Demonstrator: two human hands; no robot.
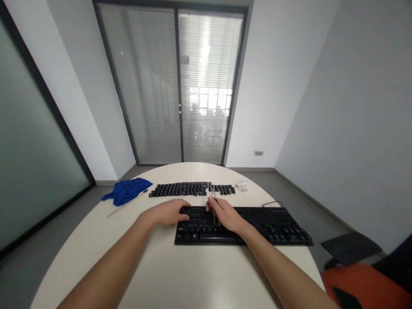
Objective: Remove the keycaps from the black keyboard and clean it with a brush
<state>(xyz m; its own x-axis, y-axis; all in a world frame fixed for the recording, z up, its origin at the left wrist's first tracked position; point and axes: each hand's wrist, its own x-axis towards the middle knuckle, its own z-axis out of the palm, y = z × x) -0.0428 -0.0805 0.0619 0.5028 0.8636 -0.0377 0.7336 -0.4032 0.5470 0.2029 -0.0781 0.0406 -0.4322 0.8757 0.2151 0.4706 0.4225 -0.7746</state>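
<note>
A black keyboard (pixel 222 237) lies on the table in front of me, and part of its left half shows small bare key posts. My left hand (pixel 167 212) grips its upper left corner, thumb on the top and fingers at the back edge. Above the keys, my right hand (pixel 225 213) is closed around a wire keycap puller (pixel 216 221); a looped end shows below the fingers and thin wires stick out above. Behind the keyboard, loose black keycaps (pixel 180 189) are laid out in rows, with a smaller group of keycaps (pixel 225 189) to the right.
On the left of the round-edged white table (pixel 154 270) lie a blue cloth (pixel 127 191) and a thin-handled brush (pixel 127 205). A crumpled white tissue (pixel 242 185) sits at the back right. The keyboard cable (pixel 273 202) curves behind it. An orange chair (pixel 363 283) stands at right.
</note>
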